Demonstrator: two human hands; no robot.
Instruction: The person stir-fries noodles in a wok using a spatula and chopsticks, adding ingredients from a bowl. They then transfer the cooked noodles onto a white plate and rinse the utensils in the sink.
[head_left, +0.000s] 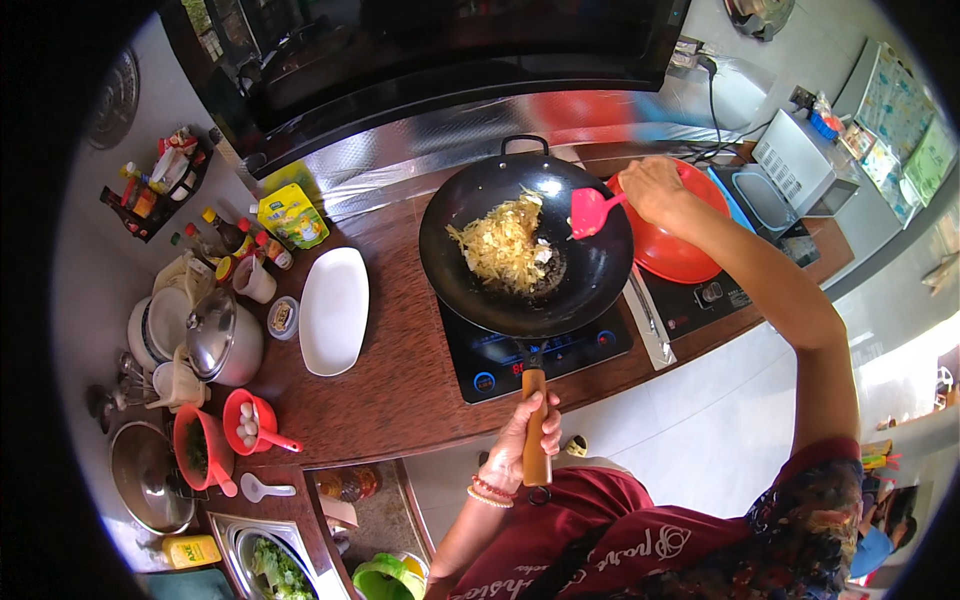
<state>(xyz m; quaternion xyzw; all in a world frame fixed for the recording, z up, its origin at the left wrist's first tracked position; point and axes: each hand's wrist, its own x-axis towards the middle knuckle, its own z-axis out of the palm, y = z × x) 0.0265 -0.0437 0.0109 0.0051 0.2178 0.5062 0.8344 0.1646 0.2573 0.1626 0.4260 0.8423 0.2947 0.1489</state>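
My left hand (517, 439) is wrapped around the wooden handle (535, 427) of a black wok (480, 180). The wok sits on a lit induction cooktop (465, 349). A mound of shredded, pale yellow food (499, 244), perhaps potato with bits of egg, lies left of the wok's middle. Above the wok's right rim, my right hand (652, 187) grips a pink spatula (590, 213). Its blade is tilted over the wok's right side, apart from the mound. The spatula's handle is mostly hidden in my fingers. Behind that hand is a large red lid or basin (675, 251).
Left of the wok lie a white oblong plate (334, 311), a steel pot (232, 345) and seasoning bottles (225, 232). Red scoops (251, 427) stand near a sink (225, 529) holding leafy greens (277, 570). A second cooktop (701, 304) and a microwave (799, 161) are at right.
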